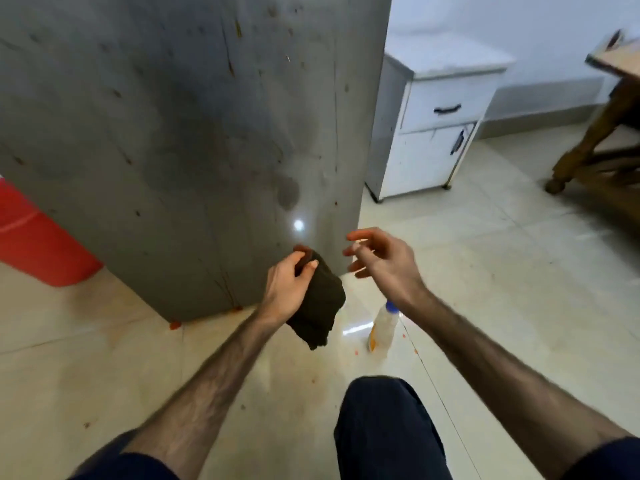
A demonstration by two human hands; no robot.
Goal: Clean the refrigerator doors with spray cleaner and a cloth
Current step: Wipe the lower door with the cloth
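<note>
Refrigerator door point(173, 133), seen from the head camera, stands grey and upright straight ahead, speckled with brown and orange spots and streaks, with a darker damp-looking patch low on its right side. Left hand point(285, 287) grips a folded dark cloth point(317, 306) just in front of the door's bottom corner; right hand point(375, 261) hovers beside it, fingers spread wide and holding nothing. Spray bottle point(382, 325) stands on the tiled floor point(485, 271) right under the right wrist, close to the knee point(381, 410). I judge the main risk is knocking that bottle over with a forearm or leg while reaching. A bunched cloth may also smear the spots rather than lift them, and the orange bits on the glossy floor could be slippery
</note>
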